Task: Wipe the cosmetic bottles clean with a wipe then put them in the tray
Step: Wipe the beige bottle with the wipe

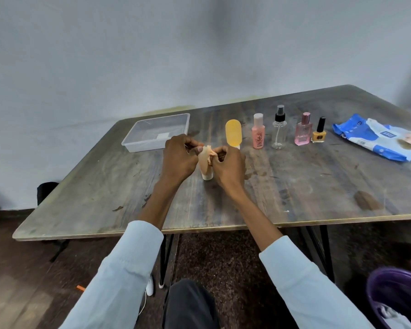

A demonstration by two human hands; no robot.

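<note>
A beige tube stands cap-down on the table, a little in front of the row of bottles. My left hand grips its upper end from the left. My right hand pinches a crumpled wipe against the tube's top from the right. Behind them stand a yellow tube, a pink bottle, a clear spray bottle, a pink perfume bottle and a yellow nail polish. The clear plastic tray sits at the back left, with a small white label on its floor.
A blue and white pack of wipes lies at the far right of the wooden table. A purple bin stands on the floor at the lower right. The wall is close behind the table.
</note>
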